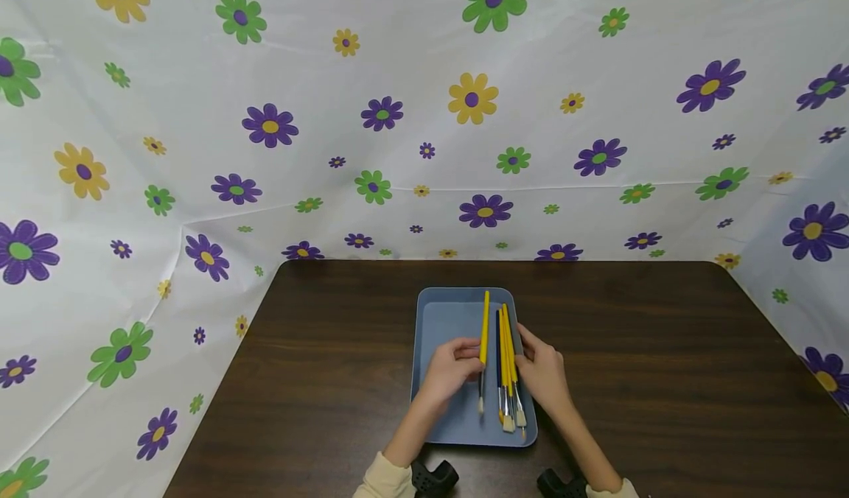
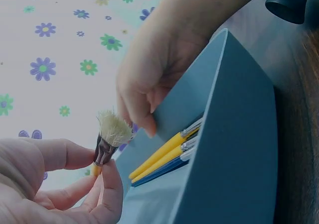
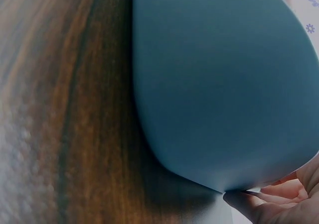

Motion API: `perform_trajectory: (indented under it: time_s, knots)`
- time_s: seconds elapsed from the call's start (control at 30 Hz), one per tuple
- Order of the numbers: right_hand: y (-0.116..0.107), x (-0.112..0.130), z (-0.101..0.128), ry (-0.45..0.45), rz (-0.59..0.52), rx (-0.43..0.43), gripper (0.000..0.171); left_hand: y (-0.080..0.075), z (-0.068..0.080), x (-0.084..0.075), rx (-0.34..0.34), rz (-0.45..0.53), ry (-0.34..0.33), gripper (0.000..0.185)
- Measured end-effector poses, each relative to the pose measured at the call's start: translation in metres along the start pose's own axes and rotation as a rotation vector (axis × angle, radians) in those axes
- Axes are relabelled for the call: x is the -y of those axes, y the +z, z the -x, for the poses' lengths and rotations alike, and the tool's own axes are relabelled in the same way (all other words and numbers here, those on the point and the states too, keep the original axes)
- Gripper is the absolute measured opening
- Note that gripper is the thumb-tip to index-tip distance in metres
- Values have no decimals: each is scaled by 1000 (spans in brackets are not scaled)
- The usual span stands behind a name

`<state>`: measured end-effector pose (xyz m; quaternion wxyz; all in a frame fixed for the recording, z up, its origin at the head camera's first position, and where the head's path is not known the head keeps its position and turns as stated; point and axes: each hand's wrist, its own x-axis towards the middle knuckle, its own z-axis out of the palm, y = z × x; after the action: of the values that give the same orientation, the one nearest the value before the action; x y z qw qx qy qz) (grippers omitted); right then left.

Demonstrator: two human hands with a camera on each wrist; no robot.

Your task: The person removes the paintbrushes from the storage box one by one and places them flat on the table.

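My left hand (image 1: 449, 374) pinches a yellow-handled paintbrush (image 1: 485, 325) above the tray. In the left wrist view its pale, splayed bristles (image 2: 112, 128) point up, with thumb and fingertips at the dark ferrule. The blue-grey tray (image 1: 446, 321) lies lengthwise before me. My right hand (image 1: 545, 376) grips the tray's right wall, some fingers reaching over the rim and the thumb outside. Along that wall, inside, lie several yellow paintbrushes (image 1: 507, 343) and a dark blue paintbrush (image 1: 499, 336), bristle ends toward me.
The tray rests on a dark brown wooden table (image 1: 318, 380). A white flowered cloth (image 1: 398, 137) hangs behind the table and along its sides. Black wrist devices (image 1: 434, 477) sit at both wrists, close to the tray's near edge.
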<state>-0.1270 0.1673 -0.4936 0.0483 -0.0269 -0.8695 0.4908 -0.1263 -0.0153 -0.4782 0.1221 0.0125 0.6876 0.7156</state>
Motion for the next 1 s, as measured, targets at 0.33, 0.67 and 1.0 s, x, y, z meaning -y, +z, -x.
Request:
perform_trajectory:
  time_s: [0.33,0.67,1.0]
  knots:
    - [1,-2,1,-39,-8,-24,56,-19,3,-8,-10,4,-5,46]
    - [3,-1,1,-24,28,-33,56,-51,9,-18,-54,18,23,46]
    - [9,0,5,-42,60,-118,54,-88,11,-14,-156,75,10,43]
